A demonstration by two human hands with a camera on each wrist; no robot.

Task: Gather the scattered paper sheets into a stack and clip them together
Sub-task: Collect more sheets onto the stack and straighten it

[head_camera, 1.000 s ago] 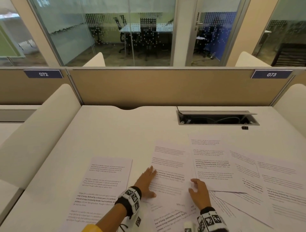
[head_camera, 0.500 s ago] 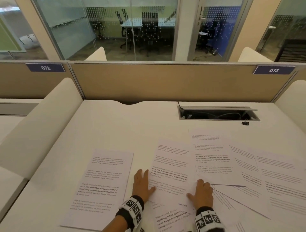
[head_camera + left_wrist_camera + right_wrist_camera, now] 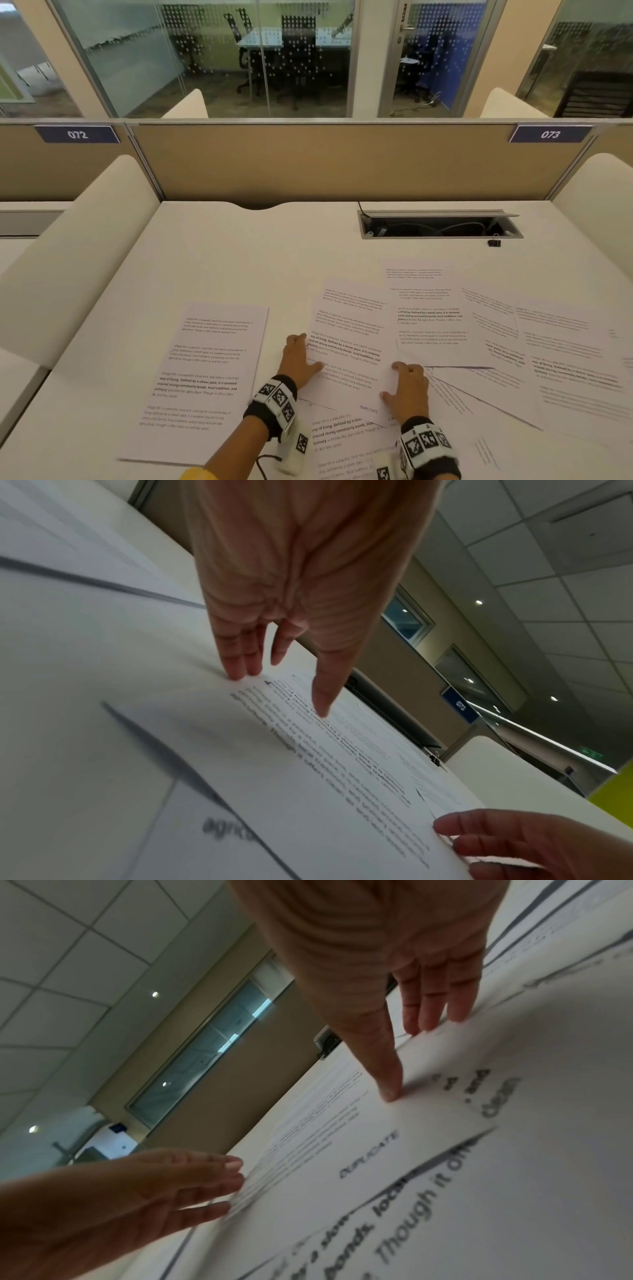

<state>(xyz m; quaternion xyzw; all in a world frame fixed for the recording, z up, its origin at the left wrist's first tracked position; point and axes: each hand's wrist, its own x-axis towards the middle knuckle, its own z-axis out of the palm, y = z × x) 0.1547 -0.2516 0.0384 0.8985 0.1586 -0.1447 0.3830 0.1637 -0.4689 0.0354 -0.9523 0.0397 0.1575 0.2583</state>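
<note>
You're in the gathering step: left hand (image 3: 298,360) and right hand (image 3: 409,392), fingers flat, press either edge of the middle sheet (image 3: 349,346) on the bench (image 3: 239,260). Next, slide it onto a neighbour; the binder clip (image 3: 494,242) waits far right.

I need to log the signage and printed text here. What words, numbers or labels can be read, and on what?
"072": blue plate on the partition, left.
"073": blue plate on the partition, right.
"DUPLICATE": foot of the middle sheet, between left hand and right hand.
"way of living. Defined by a slower pace, it is centered": bold text, left sheet.
Paler paragraphs: too small or blurred.
</note>
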